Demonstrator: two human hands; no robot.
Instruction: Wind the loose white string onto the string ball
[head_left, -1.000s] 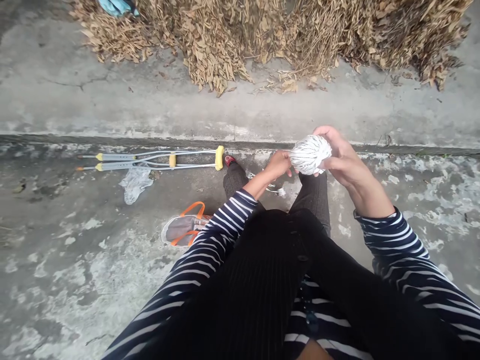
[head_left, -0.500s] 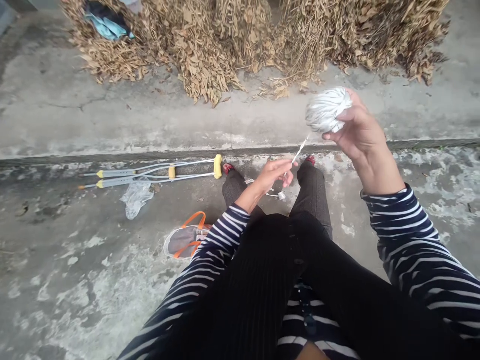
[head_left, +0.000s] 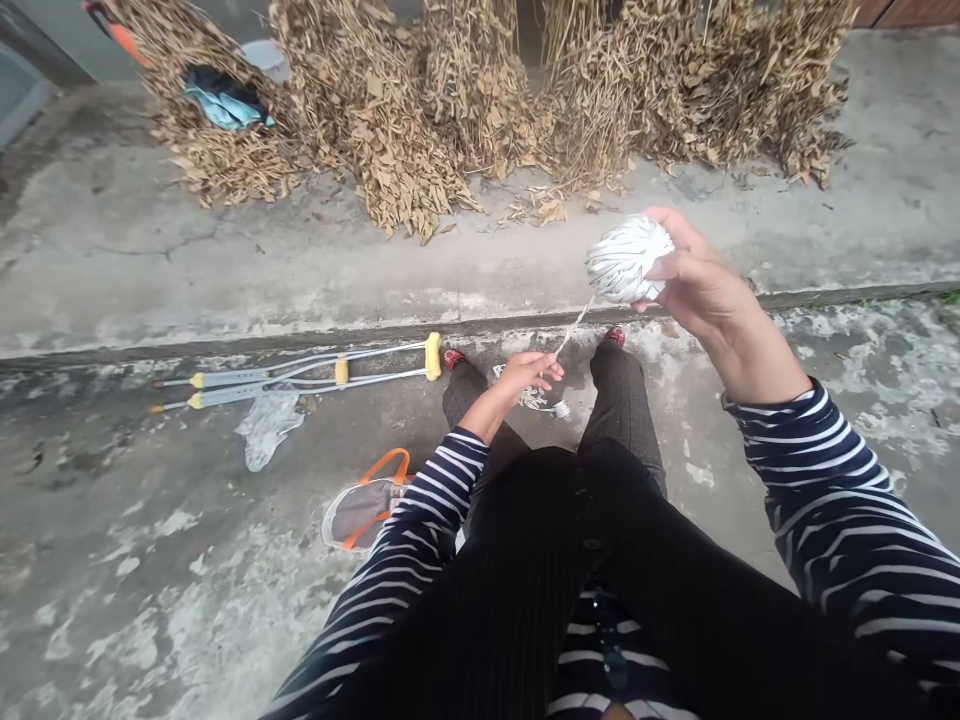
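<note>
A ball of white cord [head_left: 624, 260] with dark flecks is gripped in my right hand [head_left: 701, 285], out in front of me at the right. From its underside a white strand [head_left: 576, 325] slants down to my left hand [head_left: 531, 375], whose fingers are closed on it. My left hand is lower and nearer my body than the ball. Below it, on the concrete between my feet, lies a loose tangle of white cord [head_left: 534, 398] beside a small white coil [head_left: 562, 409], partly hidden by my hand and leg.
Crutches [head_left: 330, 372] lie on the concrete at the left, with a clear plastic bag [head_left: 270, 425] against them. A grey bag with orange handles [head_left: 358, 512] rests near my left arm. Ahead runs a raised concrete ledge [head_left: 300, 270] with heaps of dried plants [head_left: 420, 130].
My right hand with the ball has come left and slightly lower. My left hand has shifted left and down, still on the strand. The whole scene sits a little lower in view.
</note>
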